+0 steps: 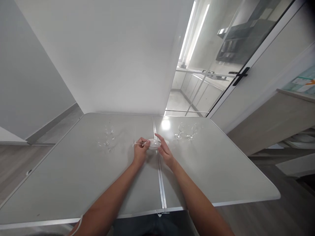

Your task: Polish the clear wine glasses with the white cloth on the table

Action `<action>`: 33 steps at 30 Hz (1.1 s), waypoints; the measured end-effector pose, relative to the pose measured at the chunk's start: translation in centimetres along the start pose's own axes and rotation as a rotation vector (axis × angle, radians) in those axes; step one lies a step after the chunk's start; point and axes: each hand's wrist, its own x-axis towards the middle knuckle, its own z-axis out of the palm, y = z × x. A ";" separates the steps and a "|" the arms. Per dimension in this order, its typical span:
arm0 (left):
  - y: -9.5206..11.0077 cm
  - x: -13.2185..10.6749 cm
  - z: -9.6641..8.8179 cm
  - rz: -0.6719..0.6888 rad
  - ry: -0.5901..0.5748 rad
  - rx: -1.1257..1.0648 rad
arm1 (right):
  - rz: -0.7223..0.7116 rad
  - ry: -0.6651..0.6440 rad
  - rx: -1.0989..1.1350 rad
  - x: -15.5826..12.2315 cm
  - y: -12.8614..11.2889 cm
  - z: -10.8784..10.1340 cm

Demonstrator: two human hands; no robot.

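A clear wine glass (154, 144) lies sideways above the middle of the table, its stem and foot pointing left. My left hand (140, 150) is closed around the stem near the base of the bowl. At the bowl's open end, my right hand (165, 152) grips the rim between thumb and fingers. A small white patch (167, 142) shows behind the right fingers; I cannot make out whether it is cloth or paper. Two stemmed glasses, one here (179, 131) and another (192, 132), stand upright on the right. Several clear glass pieces (107, 139) lie to the left, hard to make out.
The pale table (81, 183) has a metal seam (161, 188) running front to back under the hands. A white wall (110, 59) rises behind it. A glass door with a black handle (241, 76) is at the back right, near a shelf (278, 121).
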 end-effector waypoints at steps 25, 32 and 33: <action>0.5 -0.4 0.4 0.013 -0.181 -0.114 | 0.146 0.312 0.412 1.2 0.9 -0.8; 0.8 -1.0 0.9 -0.007 -0.123 -0.161 | 0.055 0.460 0.156 1.0 0.8 -0.8; 0.8 -1.0 1.0 -0.009 -0.121 -0.162 | 0.058 0.470 0.162 1.0 0.8 -0.9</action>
